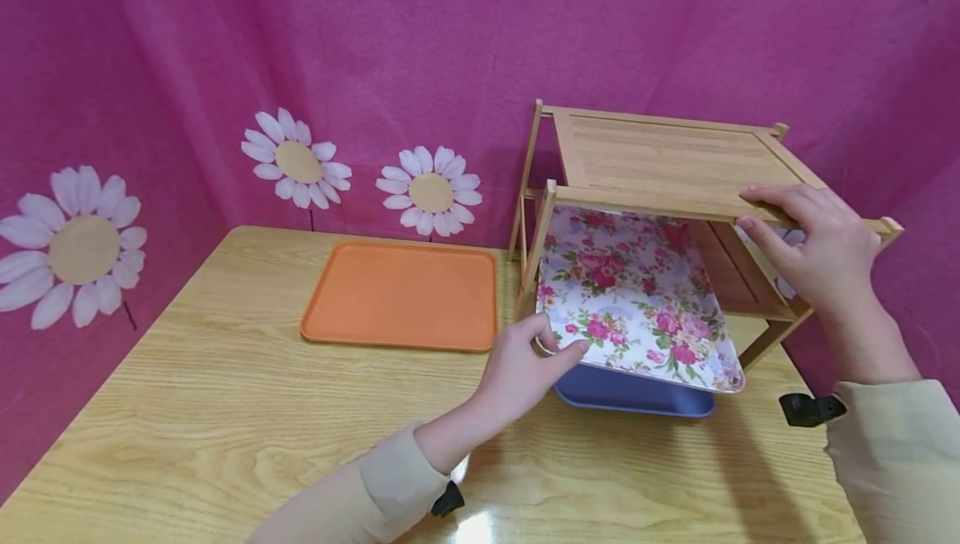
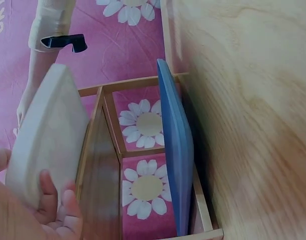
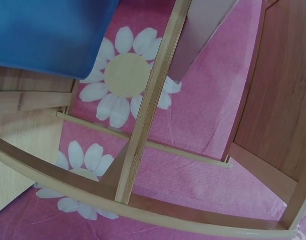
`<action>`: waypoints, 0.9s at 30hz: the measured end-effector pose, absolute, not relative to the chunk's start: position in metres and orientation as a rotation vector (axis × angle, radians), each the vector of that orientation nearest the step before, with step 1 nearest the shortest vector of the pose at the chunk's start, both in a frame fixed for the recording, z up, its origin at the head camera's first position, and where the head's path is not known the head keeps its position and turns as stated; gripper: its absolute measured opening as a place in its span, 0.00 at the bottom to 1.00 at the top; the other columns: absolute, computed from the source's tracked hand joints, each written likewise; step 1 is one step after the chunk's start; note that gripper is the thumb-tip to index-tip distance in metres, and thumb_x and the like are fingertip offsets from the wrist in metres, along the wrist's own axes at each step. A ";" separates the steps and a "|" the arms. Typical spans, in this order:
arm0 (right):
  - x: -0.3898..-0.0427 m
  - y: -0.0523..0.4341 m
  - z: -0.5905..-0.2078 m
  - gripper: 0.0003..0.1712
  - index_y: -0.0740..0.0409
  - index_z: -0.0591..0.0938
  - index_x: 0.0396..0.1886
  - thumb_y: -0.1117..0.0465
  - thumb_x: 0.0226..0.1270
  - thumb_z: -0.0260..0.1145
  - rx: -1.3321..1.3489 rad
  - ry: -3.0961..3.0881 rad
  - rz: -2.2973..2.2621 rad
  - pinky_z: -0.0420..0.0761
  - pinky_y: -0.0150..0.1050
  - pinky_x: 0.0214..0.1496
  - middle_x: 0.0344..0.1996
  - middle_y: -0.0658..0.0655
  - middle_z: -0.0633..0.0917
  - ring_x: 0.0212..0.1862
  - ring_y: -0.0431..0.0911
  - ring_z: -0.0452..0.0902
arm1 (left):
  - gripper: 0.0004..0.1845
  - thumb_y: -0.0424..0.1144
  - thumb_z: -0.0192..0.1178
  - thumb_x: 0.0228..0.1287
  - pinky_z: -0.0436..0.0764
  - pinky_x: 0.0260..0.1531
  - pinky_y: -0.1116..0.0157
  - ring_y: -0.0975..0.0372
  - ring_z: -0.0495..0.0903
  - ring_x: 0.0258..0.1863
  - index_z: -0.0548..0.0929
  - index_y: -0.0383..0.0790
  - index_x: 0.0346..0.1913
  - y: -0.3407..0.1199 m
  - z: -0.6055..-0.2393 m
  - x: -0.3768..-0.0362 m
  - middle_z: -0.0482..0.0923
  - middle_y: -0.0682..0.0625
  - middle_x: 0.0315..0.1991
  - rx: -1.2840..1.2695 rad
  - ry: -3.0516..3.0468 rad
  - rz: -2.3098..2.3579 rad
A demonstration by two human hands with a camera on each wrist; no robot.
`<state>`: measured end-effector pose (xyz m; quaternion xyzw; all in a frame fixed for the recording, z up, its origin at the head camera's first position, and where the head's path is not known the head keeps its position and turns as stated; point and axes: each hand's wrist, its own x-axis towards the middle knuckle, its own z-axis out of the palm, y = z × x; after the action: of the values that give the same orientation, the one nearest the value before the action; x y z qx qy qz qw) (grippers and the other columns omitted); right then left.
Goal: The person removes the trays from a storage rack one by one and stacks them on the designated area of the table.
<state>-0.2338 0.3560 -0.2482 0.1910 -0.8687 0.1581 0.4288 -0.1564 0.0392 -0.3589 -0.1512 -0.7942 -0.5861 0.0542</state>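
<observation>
At mid-right, my left hand [image 1: 525, 362] pinches the flowered white rectangular tray [image 1: 630, 298], best held level, while my right hand [image 1: 823, 246] grips the tan wooden rack [image 1: 667, 157].

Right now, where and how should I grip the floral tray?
I'd grip the floral tray from the front, at its near left corner like your left hand, thumb above, fingers beneath: its near edge juts out of the wooden rack, while its far part sits within.

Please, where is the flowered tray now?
Right of centre in the head view, the left hand holds the flowered tray partly inside the rack, above the blue tray.
</observation>
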 end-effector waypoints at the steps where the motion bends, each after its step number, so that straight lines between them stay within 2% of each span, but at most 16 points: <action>1: -0.234 0.356 -0.248 0.21 0.49 0.86 0.46 0.43 0.57 0.68 0.476 -2.171 0.393 0.56 0.22 0.34 0.42 0.57 0.86 0.50 0.14 0.62 | 0.22 0.52 0.66 0.56 0.58 0.12 0.71 0.68 0.58 0.11 0.67 0.44 0.19 0.038 -0.359 -0.156 0.57 0.57 0.10 -0.448 -2.409 -1.779; 8: -0.232 0.355 -0.248 0.21 0.50 0.86 0.46 0.44 0.57 0.68 0.480 -2.178 0.410 0.57 0.21 0.36 0.42 0.58 0.86 0.50 0.12 0.60 | 0.26 0.54 0.69 0.52 0.57 0.12 0.71 0.67 0.55 0.10 0.64 0.45 0.17 0.031 -0.359 -0.154 0.56 0.57 0.11 -0.394 -2.396 -1.788; 12: -0.230 0.354 -0.249 0.21 0.50 0.86 0.46 0.44 0.58 0.68 0.477 -2.183 0.411 0.57 0.21 0.36 0.43 0.58 0.86 0.50 0.11 0.59 | 0.26 0.49 0.71 0.50 0.58 0.15 0.71 0.67 0.56 0.13 0.62 0.44 0.19 0.027 -0.361 -0.152 0.57 0.56 0.15 -0.396 -2.402 -1.814; 13: -0.230 0.354 -0.249 0.21 0.50 0.85 0.46 0.44 0.58 0.68 0.476 -2.183 0.410 0.57 0.20 0.37 0.43 0.58 0.85 0.51 0.11 0.59 | 0.25 0.47 0.71 0.50 0.58 0.16 0.71 0.67 0.56 0.14 0.61 0.44 0.20 0.026 -0.361 -0.151 0.57 0.55 0.16 -0.395 -2.405 -1.825; 16: -0.231 0.354 -0.249 0.21 0.50 0.86 0.46 0.44 0.58 0.68 0.479 -2.179 0.408 0.57 0.19 0.38 0.43 0.58 0.86 0.51 0.12 0.60 | 0.23 0.39 0.71 0.48 0.70 0.18 0.71 0.70 0.69 0.16 0.61 0.41 0.25 0.024 -0.362 -0.148 0.63 0.53 0.22 -0.383 -2.378 -1.981; 17: -0.231 0.354 -0.249 0.21 0.50 0.86 0.46 0.43 0.58 0.68 0.479 -2.175 0.406 0.57 0.19 0.37 0.43 0.58 0.86 0.51 0.12 0.60 | 0.22 0.36 0.70 0.48 0.75 0.20 0.70 0.69 0.75 0.18 0.62 0.40 0.27 0.023 -0.362 -0.147 0.65 0.51 0.26 -0.371 -2.353 -2.063; 19: -0.232 0.354 -0.249 0.22 0.50 0.86 0.46 0.43 0.58 0.67 0.478 -2.170 0.403 0.57 0.19 0.37 0.42 0.58 0.86 0.51 0.13 0.61 | 0.21 0.30 0.69 0.49 0.83 0.23 0.64 0.61 0.82 0.21 0.62 0.37 0.30 0.023 -0.362 -0.145 0.68 0.46 0.33 -0.349 -2.274 -2.246; 21: -0.232 0.354 -0.249 0.22 0.50 0.86 0.46 0.42 0.58 0.67 0.476 -2.166 0.400 0.57 0.19 0.37 0.42 0.58 0.86 0.51 0.14 0.61 | 0.20 0.26 0.67 0.49 0.84 0.26 0.59 0.53 0.84 0.21 0.62 0.35 0.33 0.022 -0.361 -0.144 0.67 0.42 0.40 -0.323 -2.182 -2.407; 27: -0.232 0.354 -0.248 0.22 0.50 0.86 0.46 0.42 0.58 0.67 0.475 -2.168 0.402 0.57 0.19 0.38 0.43 0.58 0.86 0.51 0.14 0.62 | 0.19 0.21 0.61 0.52 0.85 0.30 0.58 0.50 0.83 0.22 0.64 0.32 0.42 0.018 -0.358 -0.140 0.59 0.39 0.53 -0.291 -2.037 -2.569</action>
<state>-0.2320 0.3540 -0.2480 0.1904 -0.8683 0.1610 0.4288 -0.1396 0.0182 -0.3576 -0.0883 -0.6172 -0.7783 -0.0747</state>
